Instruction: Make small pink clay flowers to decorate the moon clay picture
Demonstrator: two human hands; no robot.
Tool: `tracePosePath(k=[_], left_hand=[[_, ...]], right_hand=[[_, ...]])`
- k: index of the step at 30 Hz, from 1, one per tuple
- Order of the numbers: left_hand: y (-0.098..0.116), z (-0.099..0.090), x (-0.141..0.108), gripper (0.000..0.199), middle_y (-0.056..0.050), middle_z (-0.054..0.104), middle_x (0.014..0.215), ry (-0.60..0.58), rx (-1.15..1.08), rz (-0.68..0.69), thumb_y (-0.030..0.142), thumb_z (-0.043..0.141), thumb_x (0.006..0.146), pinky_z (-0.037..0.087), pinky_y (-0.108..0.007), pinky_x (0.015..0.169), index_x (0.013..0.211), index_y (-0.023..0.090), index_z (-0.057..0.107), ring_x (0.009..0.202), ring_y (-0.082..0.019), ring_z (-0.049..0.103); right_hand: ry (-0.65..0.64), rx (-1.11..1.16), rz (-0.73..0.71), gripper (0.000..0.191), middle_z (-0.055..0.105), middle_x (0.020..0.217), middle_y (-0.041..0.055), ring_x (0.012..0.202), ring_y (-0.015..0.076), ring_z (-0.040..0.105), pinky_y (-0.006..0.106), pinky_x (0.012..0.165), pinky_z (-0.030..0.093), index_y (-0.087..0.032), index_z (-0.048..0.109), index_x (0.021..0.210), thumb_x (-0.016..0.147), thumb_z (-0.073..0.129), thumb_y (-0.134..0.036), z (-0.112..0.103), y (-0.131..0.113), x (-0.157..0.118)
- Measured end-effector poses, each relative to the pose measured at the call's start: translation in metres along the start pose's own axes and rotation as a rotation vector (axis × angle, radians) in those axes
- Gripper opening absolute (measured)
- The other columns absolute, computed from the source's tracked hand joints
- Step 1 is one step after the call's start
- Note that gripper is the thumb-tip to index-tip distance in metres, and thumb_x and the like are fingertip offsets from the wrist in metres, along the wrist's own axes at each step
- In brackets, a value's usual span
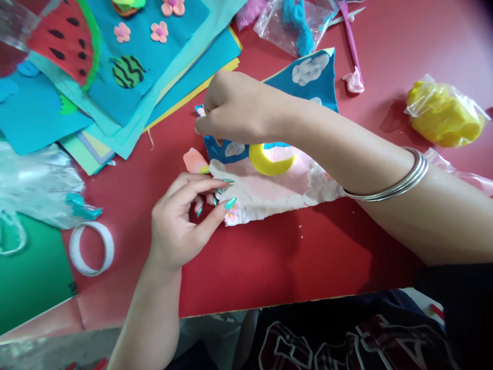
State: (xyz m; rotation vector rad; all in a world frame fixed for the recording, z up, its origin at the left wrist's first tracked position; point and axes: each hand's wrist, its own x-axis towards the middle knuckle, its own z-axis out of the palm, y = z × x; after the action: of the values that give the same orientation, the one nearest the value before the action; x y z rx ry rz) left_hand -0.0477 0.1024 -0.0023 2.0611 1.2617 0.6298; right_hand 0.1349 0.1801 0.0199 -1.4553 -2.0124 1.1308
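Note:
A blue sheet with white clay clouds lies on the red table, its lower part covered in white and pale pink clay. On it sits a yellow clay crescent moon. My right hand is closed over the sheet's upper left corner, fingertips pressed together; whatever they hold is hidden. At the lower left corner, my left hand rests with thumb and index finger apart, beside small pink clay flowers. An orange-pink clay piece lies against the sheet's left edge.
Decorated blue sheets with a clay watermelon slice are stacked at upper left. A white tape roll and plastic bags lie left. Bagged yellow clay stands right; a pink tool lies at the back.

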Motion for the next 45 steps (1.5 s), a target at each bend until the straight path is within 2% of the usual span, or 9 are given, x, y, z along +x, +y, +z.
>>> tracePosePath(k=[8, 17, 22, 27, 31, 35, 39, 43, 45], left_hand=[[-0.002, -0.001, -0.001, 0.018, -0.001, 0.054, 0.081, -0.005, 0.061, -0.051, 0.032, 0.062, 0.076, 0.042, -0.023, 0.052, 0.091, 0.022, 0.063, 0.064, -0.010, 0.047], [-0.002, 0.003, -0.002, 0.025, 0.000, 0.050, 0.076, -0.004, 0.091, -0.054, 0.032, 0.064, 0.074, 0.041, -0.023, 0.052, 0.096, 0.021, 0.061, 0.060, -0.009, 0.044], [0.001, 0.006, -0.001, 0.027, 0.001, 0.048, 0.074, -0.014, 0.107, 0.004, 0.033, 0.065, 0.073, 0.041, -0.022, 0.051, 0.096, 0.020, 0.060, 0.058, -0.009, 0.043], [0.000, 0.004, 0.000, 0.025, 0.000, 0.049, 0.073, -0.009, 0.058, 0.053, 0.035, 0.060, 0.077, 0.041, -0.022, 0.052, 0.097, 0.019, 0.059, 0.058, -0.009, 0.044], [-0.003, 0.001, -0.001, 0.020, -0.001, 0.051, 0.067, 0.150, 0.033, 0.074, 0.032, 0.046, 0.087, 0.040, -0.024, 0.052, 0.077, 0.019, 0.058, 0.059, -0.011, 0.047], [-0.009, 0.006, -0.003, 0.040, 0.004, 0.028, 0.047, 0.440, 0.183, 0.236, 0.020, 0.050, 0.084, 0.024, -0.024, 0.042, 0.048, 0.017, 0.031, 0.043, -0.007, 0.028], [-0.016, 0.009, -0.006, 0.013, 0.000, 0.050, 0.069, 0.635, 0.160, 0.406, 0.019, 0.063, 0.072, 0.040, -0.023, 0.048, 0.077, 0.019, 0.052, 0.058, -0.010, 0.048], [-0.018, 0.006, -0.009, 0.050, -0.005, 0.055, 0.092, 0.596, 0.072, 0.384, 0.028, 0.068, 0.068, 0.050, -0.030, 0.056, 0.114, 0.020, 0.051, 0.064, -0.014, 0.057], [-0.011, 0.004, -0.010, 0.050, -0.007, 0.060, 0.092, 0.553, 0.248, 0.543, 0.033, 0.068, 0.069, 0.051, -0.030, 0.054, 0.115, 0.019, 0.053, 0.063, -0.017, 0.060]], right_hand=[[-0.005, 0.010, -0.005, 0.041, 0.024, 0.053, -0.0041, 0.045, 0.0024, 0.018, 0.021, 0.041, 0.016, -0.014, 0.018, 0.049, 0.074, 0.051, -0.015, -0.001, 0.000, -0.002], [-0.032, 0.044, -0.028, 0.021, 0.040, 0.056, -0.0022, 0.050, 0.0043, 0.030, 0.022, 0.047, 0.022, -0.012, 0.044, 0.053, 0.073, 0.050, -0.016, -0.002, 0.001, -0.003], [-0.005, -0.019, -0.041, 0.026, 0.029, 0.051, -0.0032, 0.048, 0.0064, 0.027, 0.025, 0.045, 0.020, -0.016, 0.038, 0.050, 0.073, 0.048, -0.021, 0.000, 0.003, 0.000], [-0.027, -0.068, 0.006, 0.022, 0.038, 0.056, -0.0014, 0.052, 0.0079, 0.032, 0.026, 0.050, 0.024, -0.016, 0.043, 0.054, 0.075, 0.046, -0.022, 0.003, 0.004, 0.001], [-0.004, -0.023, -0.011, 0.020, 0.045, 0.060, 0.0010, 0.058, 0.0094, 0.039, 0.025, 0.055, 0.029, -0.012, 0.052, 0.063, 0.078, 0.046, -0.024, 0.002, 0.004, 0.000], [0.077, 0.005, -0.050, 0.025, 0.046, 0.057, 0.0007, 0.056, 0.0093, 0.039, 0.025, 0.054, 0.029, -0.011, 0.054, 0.065, 0.081, 0.043, -0.027, -0.007, -0.007, -0.006], [0.010, -0.068, -0.151, 0.026, 0.052, 0.059, 0.0023, 0.057, 0.0096, 0.042, 0.024, 0.055, 0.029, -0.012, 0.058, 0.067, 0.082, 0.044, -0.026, -0.012, -0.035, -0.030], [-0.131, -0.233, -0.238, 0.026, 0.059, 0.063, 0.0063, 0.057, 0.0123, 0.048, 0.025, 0.053, 0.030, -0.012, 0.062, 0.069, 0.082, 0.044, -0.026, -0.001, -0.052, -0.055], [-0.182, -0.299, -0.250, 0.023, 0.062, 0.067, 0.0084, 0.059, 0.0142, 0.051, 0.026, 0.052, 0.031, -0.012, 0.065, 0.076, 0.080, 0.046, -0.024, 0.005, -0.052, -0.069]])
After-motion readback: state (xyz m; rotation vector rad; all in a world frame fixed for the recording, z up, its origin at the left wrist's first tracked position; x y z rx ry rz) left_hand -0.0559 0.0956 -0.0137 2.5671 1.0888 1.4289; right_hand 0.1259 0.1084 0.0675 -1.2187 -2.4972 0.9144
